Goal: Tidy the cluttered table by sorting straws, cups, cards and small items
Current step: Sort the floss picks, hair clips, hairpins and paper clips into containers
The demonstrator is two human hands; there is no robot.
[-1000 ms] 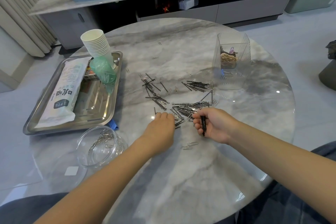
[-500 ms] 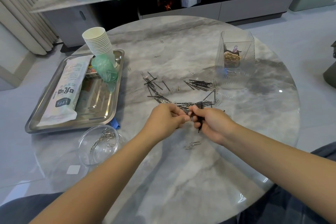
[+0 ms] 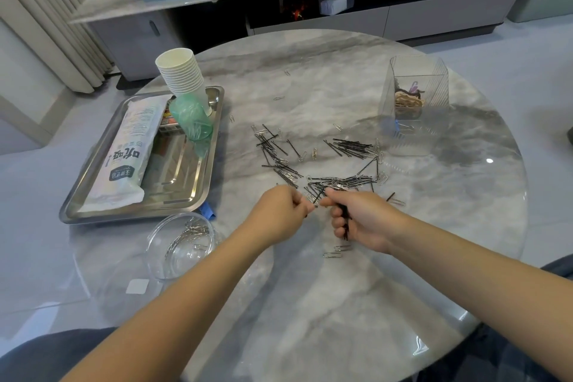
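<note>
Black hairpins and silver paper clips [image 3: 328, 170] lie scattered across the middle of the round marble table [image 3: 341, 304]. My right hand [image 3: 361, 217] grips a small bundle of black hairpins [image 3: 344, 222] at the pile's near edge. My left hand [image 3: 280, 211] is curled beside it, its fingertips pinching a small item close to the right thumb; what it pinches is too small to tell. Two paper clips [image 3: 336, 251] lie just below my right hand.
A clear round bowl [image 3: 179, 242] with paper clips stands at the near left. Behind it a steel tray [image 3: 186, 192] carries a straw packet [image 3: 127, 152], stacked paper cups [image 3: 183, 79] and a green bag [image 3: 190, 119]. A clear square container [image 3: 415, 102] stands at the right.
My left hand lifted from the table, curled, and came up to meet my right hand. The right hand kept its hairpin bundle and shifted slightly toward the pile.
</note>
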